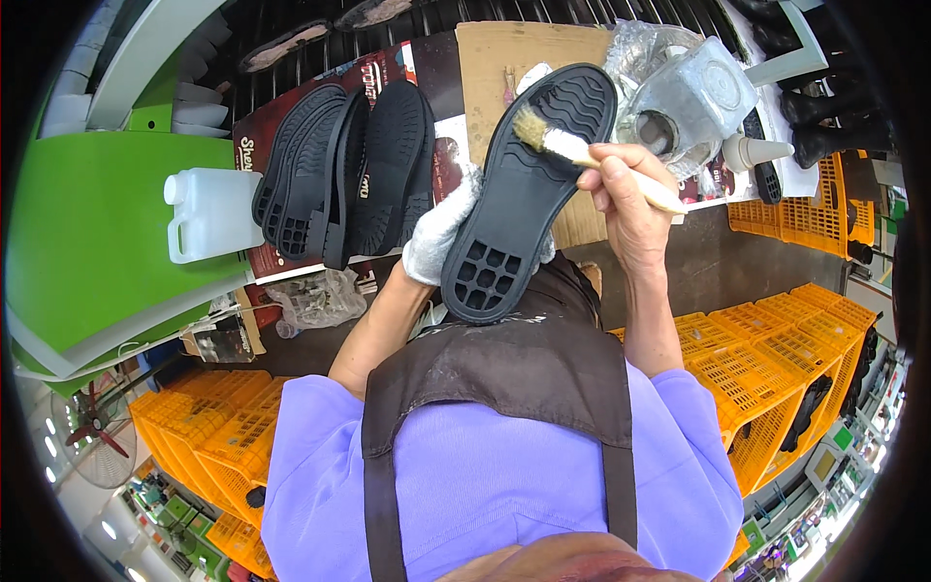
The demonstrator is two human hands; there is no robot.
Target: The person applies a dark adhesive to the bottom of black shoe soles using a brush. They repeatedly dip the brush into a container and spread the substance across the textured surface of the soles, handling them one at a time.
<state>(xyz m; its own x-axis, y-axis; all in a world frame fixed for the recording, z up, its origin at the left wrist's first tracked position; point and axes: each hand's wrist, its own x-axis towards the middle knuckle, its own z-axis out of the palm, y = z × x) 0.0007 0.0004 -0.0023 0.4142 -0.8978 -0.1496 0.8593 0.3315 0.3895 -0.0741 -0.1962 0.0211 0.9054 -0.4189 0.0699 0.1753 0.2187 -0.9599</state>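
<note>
A black rubber shoe sole [504,218] is held up in front of me, its cavity side with a heel grid facing up. My left hand [441,228], in a white glove, grips the sole from beneath along its left edge; some of its fingers are hidden behind it. My bare right hand [628,189] is closed round the pale handle of a paintbrush [567,145]. The brush's bristles touch or hover just over the sole's forepart; I cannot tell which. Several more black soles [393,165] lean together on the bench to the left.
A white plastic jug [218,215] stands on the left by a green machine [97,223]. At the right are a cut-open translucent container [698,97] in plastic wrap and a white nozzle bottle [756,153]. Cardboard [529,48] covers the bench. Orange crates [747,359] stand stacked on both sides.
</note>
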